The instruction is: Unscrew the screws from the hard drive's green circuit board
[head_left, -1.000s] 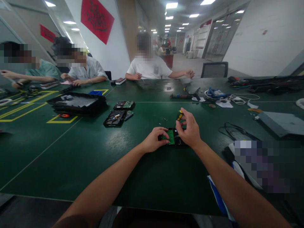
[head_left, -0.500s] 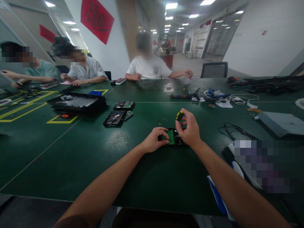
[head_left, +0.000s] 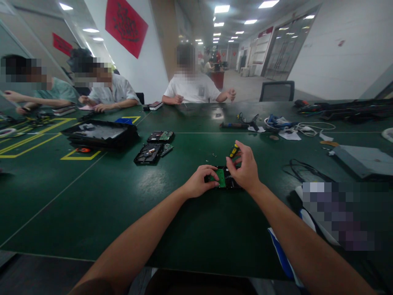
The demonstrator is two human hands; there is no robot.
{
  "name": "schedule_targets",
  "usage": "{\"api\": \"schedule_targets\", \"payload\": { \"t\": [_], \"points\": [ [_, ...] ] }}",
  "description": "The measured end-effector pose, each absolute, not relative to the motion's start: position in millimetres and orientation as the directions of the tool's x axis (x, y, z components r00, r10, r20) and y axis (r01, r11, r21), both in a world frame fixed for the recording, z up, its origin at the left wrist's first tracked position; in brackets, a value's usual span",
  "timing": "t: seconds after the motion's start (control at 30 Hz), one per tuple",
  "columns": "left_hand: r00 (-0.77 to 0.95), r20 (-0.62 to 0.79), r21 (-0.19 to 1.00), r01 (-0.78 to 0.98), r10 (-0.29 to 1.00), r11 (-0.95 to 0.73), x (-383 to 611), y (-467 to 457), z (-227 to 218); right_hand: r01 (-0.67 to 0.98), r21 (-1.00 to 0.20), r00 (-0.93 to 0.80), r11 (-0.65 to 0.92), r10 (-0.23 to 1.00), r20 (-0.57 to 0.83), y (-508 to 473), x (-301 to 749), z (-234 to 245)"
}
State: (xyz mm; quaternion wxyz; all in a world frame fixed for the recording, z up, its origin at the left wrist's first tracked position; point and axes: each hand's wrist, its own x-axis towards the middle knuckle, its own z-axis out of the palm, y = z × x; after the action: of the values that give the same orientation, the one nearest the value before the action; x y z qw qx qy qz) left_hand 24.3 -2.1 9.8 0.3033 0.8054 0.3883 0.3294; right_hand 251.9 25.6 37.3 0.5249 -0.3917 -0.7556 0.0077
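Observation:
A hard drive [head_left: 221,178] with a green circuit board and black casing lies flat on the green table before me. My left hand [head_left: 200,181] grips its left end, fingers over the top and thumb at the near edge. My right hand [head_left: 248,168] is closed around a yellow-and-black screwdriver [head_left: 234,150], its handle tilted above the drive's right part. The screwdriver's tip is hidden behind my fingers. Just beyond the drive lie several tiny screws [head_left: 214,155].
Left of the drive are an opened black drive [head_left: 148,154] and another drive [head_left: 160,136]. A black tray [head_left: 100,133] stands farther left. Cables [head_left: 307,128] and a grey metal case [head_left: 364,159] lie to the right. A person [head_left: 196,88] sits opposite.
The screwdriver handle has shifted slightly in my right fingers. My left hand and the drive stay put. Across the table, the person's raised hand has moved toward the left of the view.

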Motion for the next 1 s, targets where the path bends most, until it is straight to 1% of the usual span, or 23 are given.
{"api": "schedule_targets", "payload": {
  "t": [0.13,0.3,0.5,0.73,1.0],
  "points": [
    [0.482,0.306,0.740,0.423,0.821,-0.523,24.9,-3.0,10.8,0.588,-0.414,-0.149,0.695,0.596,0.789,24.9,252.1,39.2],
    [0.482,0.315,0.733,0.423,0.817,-0.533,25.3,-1.8,8.9,0.547,-0.443,-0.162,0.710,0.609,0.776,23.9,250.4,39.6],
    [0.488,0.312,0.737,0.417,0.815,-0.532,24.2,-0.7,6.6,0.588,-0.419,-0.146,0.691,0.601,0.786,24.9,252.2,40.8],
    [0.481,0.306,0.738,0.425,0.822,-0.524,25.0,-2.9,10.8,0.541,-0.439,-0.170,0.717,0.605,0.778,24.1,250.6,40.1],
    [0.479,0.297,0.742,0.429,0.826,-0.516,25.3,-5.6,15.0,0.571,-0.438,-0.144,0.694,0.610,0.780,24.2,251.5,39.9]
  ]
}}
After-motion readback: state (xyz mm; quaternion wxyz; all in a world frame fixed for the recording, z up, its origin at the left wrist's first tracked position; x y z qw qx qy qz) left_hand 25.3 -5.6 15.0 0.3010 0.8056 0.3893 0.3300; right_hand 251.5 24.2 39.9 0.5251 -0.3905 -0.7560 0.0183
